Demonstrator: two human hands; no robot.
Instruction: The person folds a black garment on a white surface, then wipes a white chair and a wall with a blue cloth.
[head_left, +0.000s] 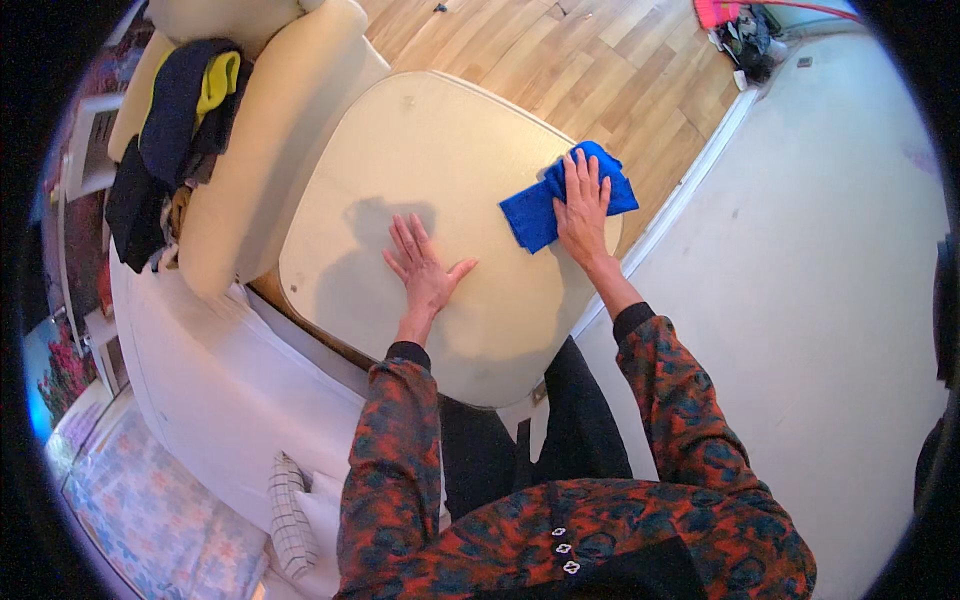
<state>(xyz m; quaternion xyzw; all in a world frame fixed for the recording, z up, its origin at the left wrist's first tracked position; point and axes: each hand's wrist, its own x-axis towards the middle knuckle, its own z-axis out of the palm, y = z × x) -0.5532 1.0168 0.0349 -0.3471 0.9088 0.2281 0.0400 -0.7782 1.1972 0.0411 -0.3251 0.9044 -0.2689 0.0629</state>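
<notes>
Blue cloth (pixel 566 195) lies under the flat right hand (pixel 583 205) mid-wipe at the far right of the cream counter (pixel 420 140), the left hand (pixel 425 265) splayed empty beside it; next seems a sweep toward the unwiped near side.

Your cloth (pixel 560 200) was bright blue, sitting on a plain cream worktop (pixel 420 160). Your sleeves (pixel 690 400) were a dark teal and orange-red blotchy print. The floor (pixel 560 60) was light wood-grain planks, the sofa (pixel 270 130) cream, with navy, yellow and black clothes (pixel 180 110) piled on it. A white cushion (pixel 290 510) had a thin dark grid check.
</notes>
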